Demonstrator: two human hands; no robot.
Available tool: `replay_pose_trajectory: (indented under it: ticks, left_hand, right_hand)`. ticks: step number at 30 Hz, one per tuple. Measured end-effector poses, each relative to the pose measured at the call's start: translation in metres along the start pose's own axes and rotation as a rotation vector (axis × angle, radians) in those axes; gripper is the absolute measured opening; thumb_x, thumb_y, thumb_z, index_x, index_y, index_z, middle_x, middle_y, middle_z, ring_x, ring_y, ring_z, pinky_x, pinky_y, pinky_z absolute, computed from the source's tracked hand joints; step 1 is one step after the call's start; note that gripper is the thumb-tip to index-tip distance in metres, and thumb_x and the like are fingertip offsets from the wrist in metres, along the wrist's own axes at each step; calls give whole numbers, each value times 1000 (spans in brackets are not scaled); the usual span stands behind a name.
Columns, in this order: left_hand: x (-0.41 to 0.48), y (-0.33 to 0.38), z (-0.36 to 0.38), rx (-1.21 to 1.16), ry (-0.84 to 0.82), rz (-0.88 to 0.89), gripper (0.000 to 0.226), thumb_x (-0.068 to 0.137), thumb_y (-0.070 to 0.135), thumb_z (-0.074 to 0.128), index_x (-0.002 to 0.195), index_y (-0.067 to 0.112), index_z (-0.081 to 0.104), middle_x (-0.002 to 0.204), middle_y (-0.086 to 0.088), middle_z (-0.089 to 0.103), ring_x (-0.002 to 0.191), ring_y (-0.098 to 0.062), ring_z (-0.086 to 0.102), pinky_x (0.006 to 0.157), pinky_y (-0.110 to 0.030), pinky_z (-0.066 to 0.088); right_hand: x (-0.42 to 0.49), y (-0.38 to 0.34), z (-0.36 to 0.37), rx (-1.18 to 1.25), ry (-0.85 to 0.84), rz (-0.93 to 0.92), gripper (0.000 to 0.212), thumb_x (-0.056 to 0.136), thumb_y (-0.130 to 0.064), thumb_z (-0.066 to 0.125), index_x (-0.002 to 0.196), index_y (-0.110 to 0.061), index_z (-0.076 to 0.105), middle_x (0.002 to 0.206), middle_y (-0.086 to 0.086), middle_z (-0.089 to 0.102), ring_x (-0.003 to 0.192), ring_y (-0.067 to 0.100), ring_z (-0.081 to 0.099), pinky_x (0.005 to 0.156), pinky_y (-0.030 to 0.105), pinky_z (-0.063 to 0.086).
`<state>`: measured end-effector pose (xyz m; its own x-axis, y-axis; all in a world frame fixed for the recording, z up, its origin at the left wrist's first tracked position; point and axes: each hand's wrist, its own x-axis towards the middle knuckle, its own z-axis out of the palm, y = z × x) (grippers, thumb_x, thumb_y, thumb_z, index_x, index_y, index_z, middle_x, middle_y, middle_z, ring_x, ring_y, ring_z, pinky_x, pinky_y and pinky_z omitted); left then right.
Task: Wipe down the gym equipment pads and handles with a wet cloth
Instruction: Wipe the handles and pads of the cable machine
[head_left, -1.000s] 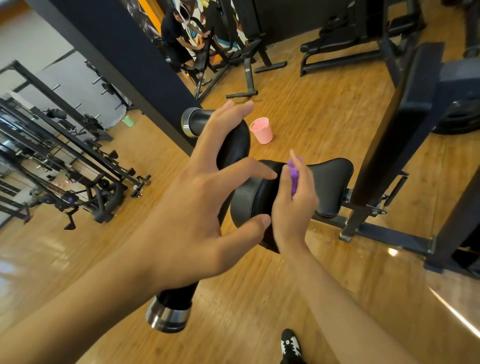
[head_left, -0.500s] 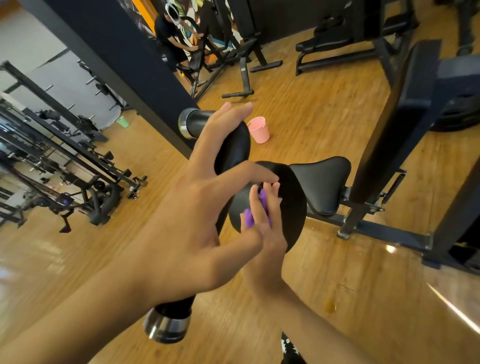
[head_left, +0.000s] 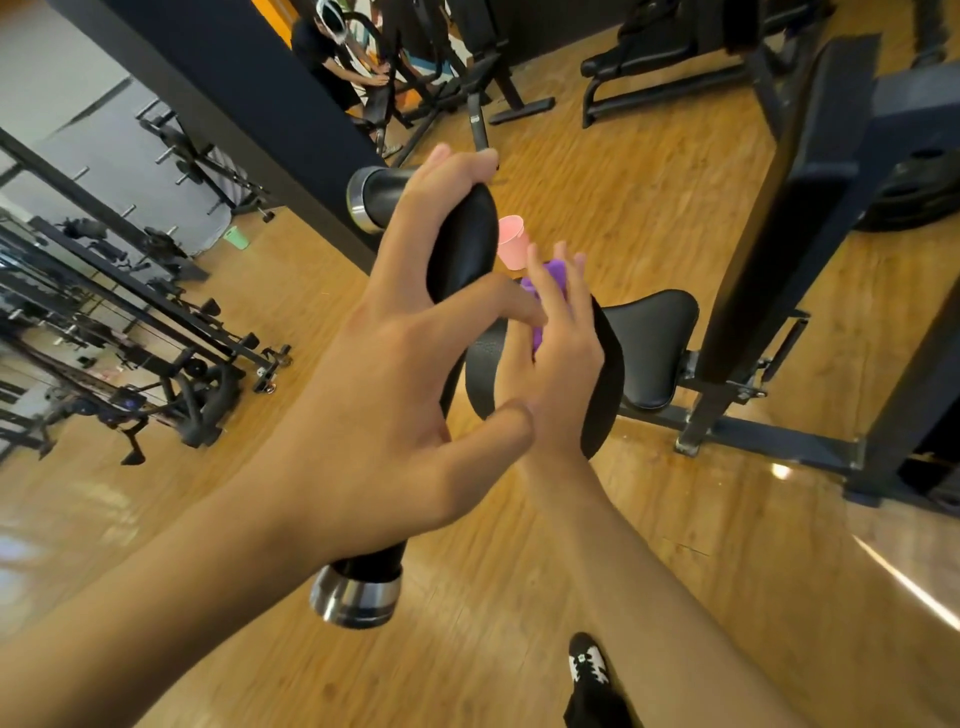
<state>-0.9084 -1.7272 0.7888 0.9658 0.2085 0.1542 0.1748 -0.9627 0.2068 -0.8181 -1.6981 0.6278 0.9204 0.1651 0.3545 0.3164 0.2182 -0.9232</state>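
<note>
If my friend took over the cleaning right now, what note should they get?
Left hand: grips the black handle, steadying it.
Right hand: presses the purple cloth flat on the round pad.
Pink cup stands on the floor behind.
Done: cannot tell which parts are already wiped.
Left: finish the pad, then likely the handle and the seat.
</note>
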Motion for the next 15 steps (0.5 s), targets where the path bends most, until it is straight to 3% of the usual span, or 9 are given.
replay_pose_trajectory:
  ticks: [2,4,6,8,10,13,15]
  left_hand:
    - [2,0,1,-5,2,0,37,77,32,68,111,19,72,168,-10,17,161,-27,1,128,-28,10]
    - [3,0,1,-9,7,6,38,79,36,64,111,17,72,167,-11,18,161,-27,2,128,-28,9]
    - [2,0,1,-8,14,10,38,79,36,63,110,16,72,167,-12,18,161,-26,2,128,-28,8]
    - [2,1,1,-14,20,4,38,80,37,63,110,15,72,167,-11,19,161,-24,2,126,-24,7]
    - [3,3,2,-30,26,-7,40,79,39,62,111,16,72,168,-10,18,161,-23,2,125,-20,7]
    - [4,3,2,-17,24,5,40,80,39,63,112,17,72,168,-11,18,161,-25,3,127,-26,10]
    - [2,2,2,-16,20,11,40,81,39,62,111,16,72,167,-12,19,161,-25,4,128,-28,11]
  right_hand:
    - [3,9,-2,16,29,9,40,104,-13,54,144,-12,56,151,11,53,145,25,42,116,43,41]
    - [-1,41,-14,49,82,206,39,106,-16,51,145,-17,55,145,0,58,142,23,48,113,52,44]
    - [2,66,-26,82,102,442,39,108,-22,48,147,-20,54,147,-5,56,144,18,44,115,48,42]
    - [8,69,-30,75,92,503,39,109,-25,47,147,-21,54,144,-5,58,139,12,48,114,39,43]
    - [19,50,-24,69,102,335,37,108,-21,49,143,-17,57,137,-9,60,131,3,52,108,21,45]
    - [20,39,-18,59,-2,-47,33,106,-9,53,138,-12,61,134,-12,56,131,-17,42,106,15,43]
    - [19,73,-25,19,-6,40,34,107,-11,50,138,-15,61,134,-15,55,131,-17,40,106,12,40]
